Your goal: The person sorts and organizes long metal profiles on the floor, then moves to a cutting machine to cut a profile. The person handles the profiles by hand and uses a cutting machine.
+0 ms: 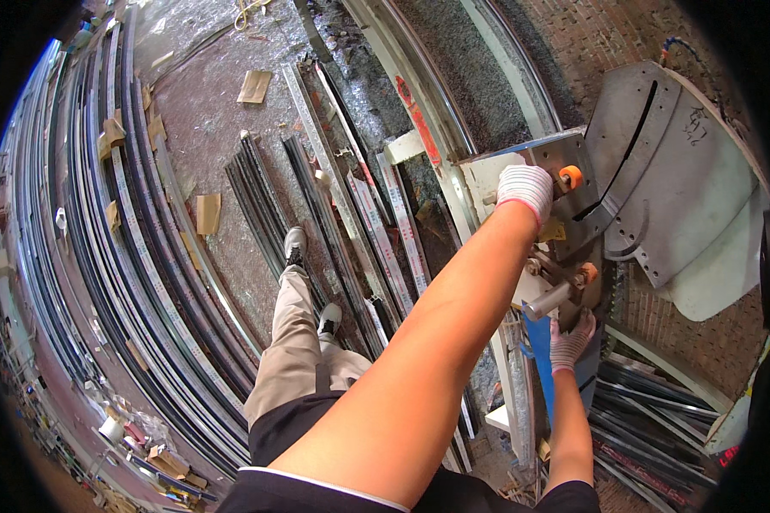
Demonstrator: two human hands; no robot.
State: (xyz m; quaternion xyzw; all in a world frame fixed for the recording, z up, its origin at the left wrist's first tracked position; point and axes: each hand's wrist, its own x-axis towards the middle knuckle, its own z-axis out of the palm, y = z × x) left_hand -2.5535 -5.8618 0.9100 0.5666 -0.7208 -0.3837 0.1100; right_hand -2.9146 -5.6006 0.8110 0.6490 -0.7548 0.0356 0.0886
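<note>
Both your gloved hands are on the saw bench.
Your left hand (524, 190) clasps the metal plate (556, 162) at one o'clock; your right hand (570, 340) grips the blue strip (541, 359) at four.

The person is wearing white knit work gloves with reddish cuffs on the left hand (524, 190) and the right hand (569, 342), a black short-sleeved top with white sleeve trim, khaki trousers, and grey-and-white sneakers; both forearms are showing bare.
</note>
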